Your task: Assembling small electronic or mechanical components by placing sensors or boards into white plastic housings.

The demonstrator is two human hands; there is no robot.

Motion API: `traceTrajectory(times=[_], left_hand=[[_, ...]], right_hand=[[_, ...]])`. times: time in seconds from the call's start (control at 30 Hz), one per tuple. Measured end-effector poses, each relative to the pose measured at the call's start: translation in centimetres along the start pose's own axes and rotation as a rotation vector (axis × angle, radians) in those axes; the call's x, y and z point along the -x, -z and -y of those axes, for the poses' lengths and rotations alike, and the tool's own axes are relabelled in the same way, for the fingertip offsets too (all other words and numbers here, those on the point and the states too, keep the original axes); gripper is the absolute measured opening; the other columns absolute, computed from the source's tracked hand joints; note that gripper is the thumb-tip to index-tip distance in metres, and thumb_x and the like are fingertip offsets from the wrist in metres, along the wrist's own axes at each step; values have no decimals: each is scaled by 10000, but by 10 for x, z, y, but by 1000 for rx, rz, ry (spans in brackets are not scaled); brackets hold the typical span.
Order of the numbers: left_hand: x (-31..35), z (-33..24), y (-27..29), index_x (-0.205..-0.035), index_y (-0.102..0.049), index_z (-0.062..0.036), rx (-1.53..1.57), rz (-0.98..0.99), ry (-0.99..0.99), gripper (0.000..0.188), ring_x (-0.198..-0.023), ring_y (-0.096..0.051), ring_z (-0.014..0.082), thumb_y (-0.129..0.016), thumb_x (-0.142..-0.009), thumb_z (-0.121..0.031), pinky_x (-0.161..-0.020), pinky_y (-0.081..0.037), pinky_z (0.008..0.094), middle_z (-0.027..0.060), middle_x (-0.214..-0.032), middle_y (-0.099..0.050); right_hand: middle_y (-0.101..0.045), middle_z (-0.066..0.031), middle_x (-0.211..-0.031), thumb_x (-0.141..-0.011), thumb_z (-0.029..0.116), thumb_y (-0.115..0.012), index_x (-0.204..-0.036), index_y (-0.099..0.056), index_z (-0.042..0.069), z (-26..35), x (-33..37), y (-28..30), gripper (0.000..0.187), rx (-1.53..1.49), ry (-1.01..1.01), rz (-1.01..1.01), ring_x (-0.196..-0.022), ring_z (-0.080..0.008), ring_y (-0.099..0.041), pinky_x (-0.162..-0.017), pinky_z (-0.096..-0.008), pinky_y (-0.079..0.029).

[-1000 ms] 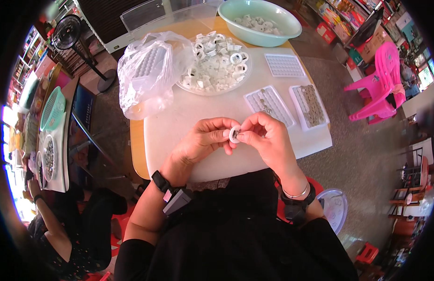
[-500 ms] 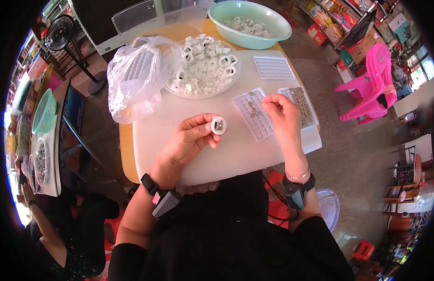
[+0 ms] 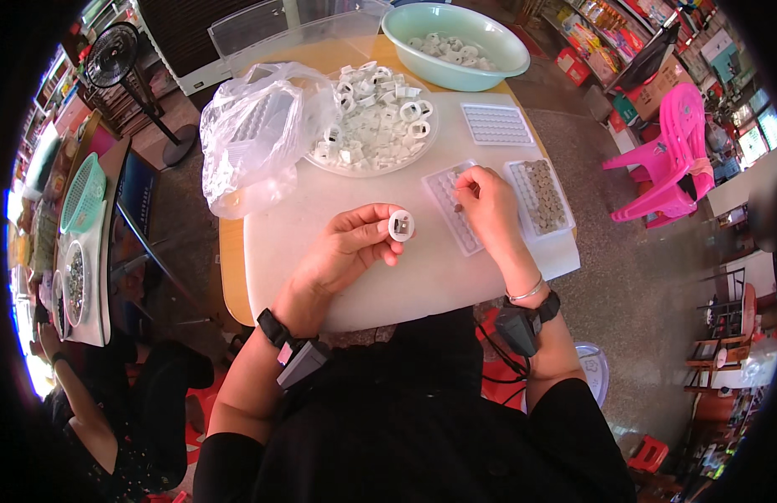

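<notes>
In my left hand point(image 3: 348, 245) I pinch a small round white plastic part point(image 3: 402, 225) with a dark and metallic square middle, its face turned up. My right hand point(image 3: 489, 208) is over a clear blister tray point(image 3: 469, 241) with rows of round pockets, thumb and fingertips pressed together. A small dark spot shows by those fingertips; whether it is held or lies in the tray is unclear. My hand hides much of this tray. Close by on the right, a second tray point(image 3: 539, 199) is filled with small round grey-brown pieces.
A round dish point(image 3: 432, 144) heaped with white plastic parts is beyond my hands, beside a clear plastic bag point(image 3: 252, 138) of trays. Farther back stands a pale green basin point(image 3: 405, 49) with more parts. Another tray point(image 3: 496, 124) lies far right. A co-worker's arm point(image 3: 85, 402) is at lower left.
My right hand has shifted slightly left and nearer over the middle tray, uncovering more of the filled tray. My left hand still holds the white part. The whole view has shifted slightly.
</notes>
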State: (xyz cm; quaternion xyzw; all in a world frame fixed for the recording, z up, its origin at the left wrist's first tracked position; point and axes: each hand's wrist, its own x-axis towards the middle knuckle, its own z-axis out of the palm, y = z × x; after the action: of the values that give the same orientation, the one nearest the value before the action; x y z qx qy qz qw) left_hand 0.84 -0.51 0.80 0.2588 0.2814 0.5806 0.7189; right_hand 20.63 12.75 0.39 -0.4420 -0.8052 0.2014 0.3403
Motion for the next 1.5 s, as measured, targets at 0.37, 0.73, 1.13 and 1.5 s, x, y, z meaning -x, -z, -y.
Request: traceTrajectory(times=[0.37, 0.73, 1.13, 1.5], left_hand=[[3, -3, 0, -1130, -543, 28, -17, 16, 12, 231, -817, -601, 151, -508, -936, -91, -714, -505, 273, 82, -991, -601], [1, -3, -2, -1136, -544, 25, -12, 27, 19, 235, -823, -597, 153, -505, -940, -99, -732, -499, 281, 82, -989, -603], [1, -1, 0, -1140, -547, 24, -2, 64, 5, 239, -846, -601, 150, -515, -938, -98, -739, -503, 279, 80, -989, -612], [0, 1, 1, -1116, -558, 33, -78, 12, 5, 228, -827, -608, 168, -532, -932, -98, -759, -505, 291, 95, -960, -620]], right_hand=[[-603, -90, -737, -767, 34, -631, -826, -582, 31, 9, -1, 4, 76, -16, 45, -37, -675, -226, -604, -602, -332, -471], [-629, -24, -795, -851, 34, -609, -915, -619, 1, 81, 43, 16, 73, -661, -215, 127, -668, -85, -576, -614, -234, -467], [-595, -109, -832, -782, -35, -621, -902, -603, 19, 86, 52, 2, 132, -331, 185, -56, -734, -270, -603, -633, -361, -490], [-605, -86, -843, -776, -42, -633, -896, -616, 24, 88, 49, 7, 139, -233, 329, -37, -743, -236, -596, -623, -332, -490]])
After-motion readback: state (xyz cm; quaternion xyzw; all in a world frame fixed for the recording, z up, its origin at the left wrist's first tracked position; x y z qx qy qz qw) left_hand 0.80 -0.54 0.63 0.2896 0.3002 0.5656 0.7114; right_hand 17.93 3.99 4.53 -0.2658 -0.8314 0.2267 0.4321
